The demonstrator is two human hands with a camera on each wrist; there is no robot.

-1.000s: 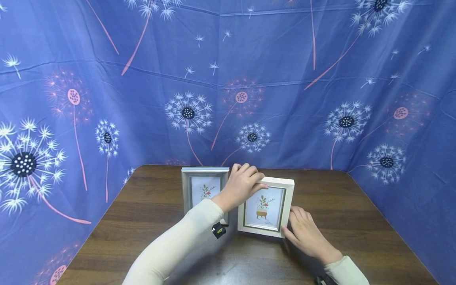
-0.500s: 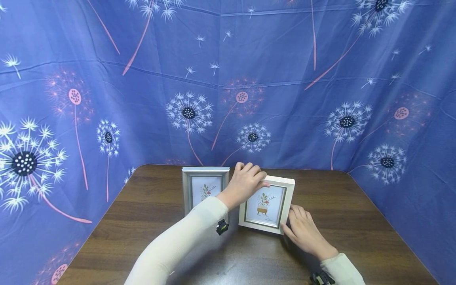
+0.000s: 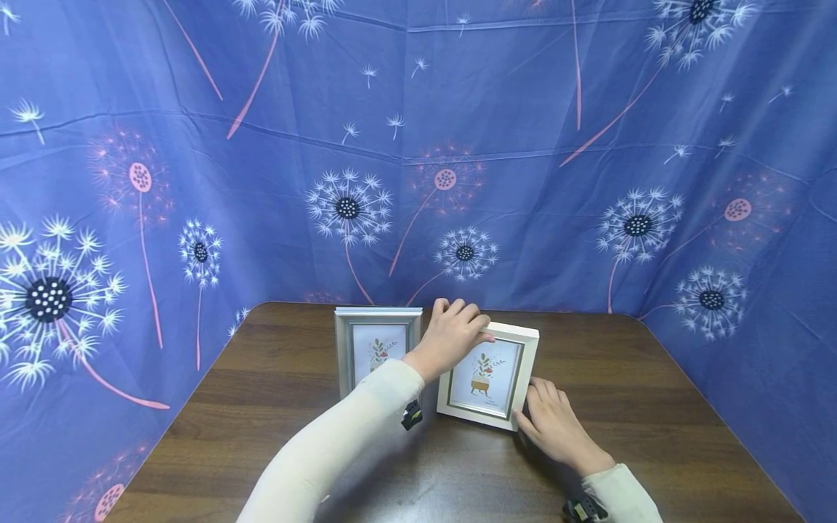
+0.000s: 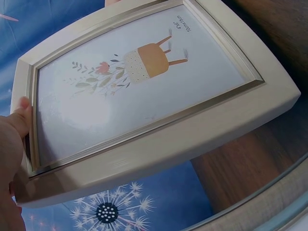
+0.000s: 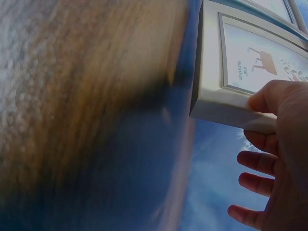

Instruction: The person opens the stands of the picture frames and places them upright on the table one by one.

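A white picture frame with a plant print behind its pane stands slightly tilted, facing me, in the head view. My left hand grips it at the upper left corner; in the left wrist view the thumb lies on the front border. At the lower right side my right hand pinches the border. The right wrist view has that thumb on the front edge, the index finger at the side and the other fingers held apart. A silver-grey picture frame stands to the left, partly hidden by my left arm.
The brown wooden table lies under both frames. Behind and beside it hangs a blue cloth printed with dandelions. My left sleeve crosses in front of the silver-grey frame.
The white frame's lower edge has risen slightly and its tilt has changed a little. My left hand has shifted a little right, my right hand slightly left. Both keep their hold.
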